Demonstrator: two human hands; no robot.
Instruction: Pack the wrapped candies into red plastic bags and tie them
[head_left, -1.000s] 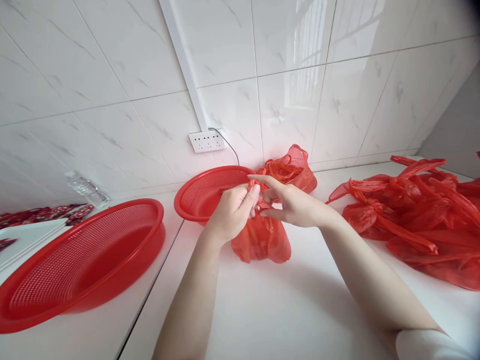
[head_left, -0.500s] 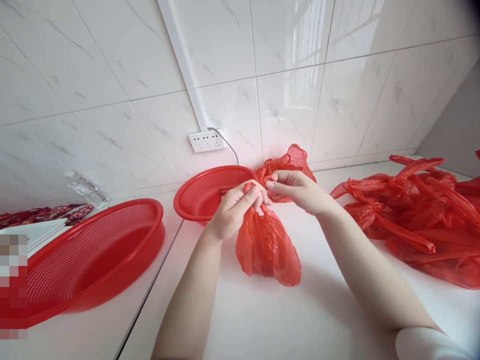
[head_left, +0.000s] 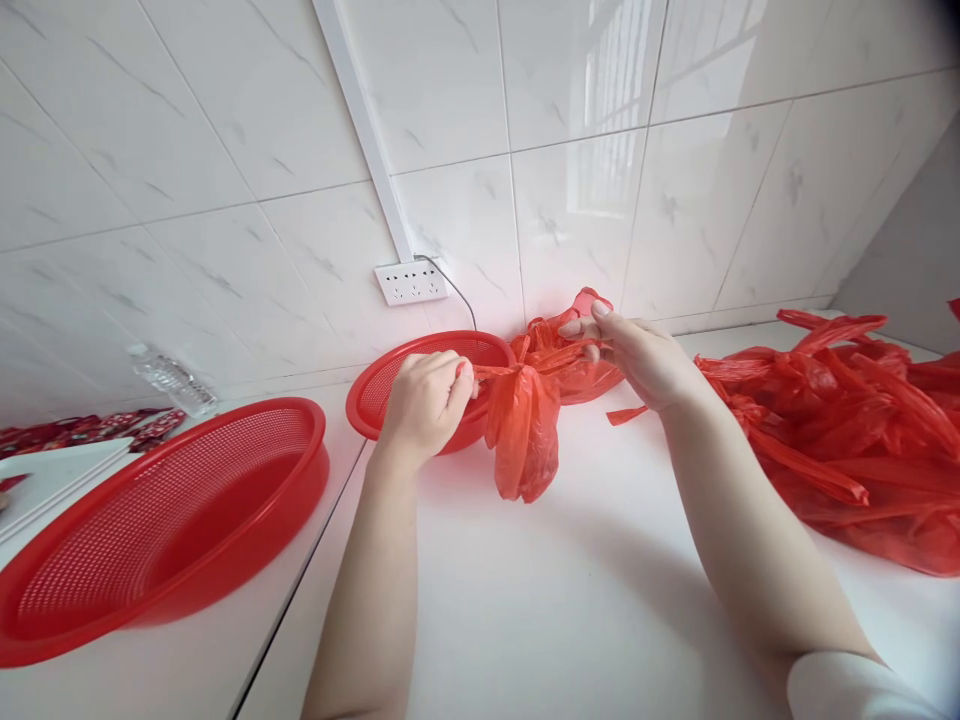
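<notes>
A red plastic bag (head_left: 523,440) hangs in the middle, gathered and knotted at its neck, with its handles stretched out to both sides. My left hand (head_left: 429,408) is closed in a fist around the handle on the left, in front of a small red basket. The handle on the right runs into my right hand (head_left: 637,355), where it appears gripped between the lower fingers. Thumb and forefinger there are apart, and a loose red end sticks out below the palm. What the bag contains cannot be made out.
The small red basket (head_left: 375,392) and another red bag (head_left: 592,380) stand by the wall. Several knotted red bags (head_left: 847,420) are heaped at right. To the left are a large red basket (head_left: 300,440), a clear plastic bottle (head_left: 176,380) and a white tray (head_left: 67,475).
My hands have moved apart, the left one leftward and the right one rightward. The bag's handles are pulled taut, with a knot showing between them, and its body has risen.
</notes>
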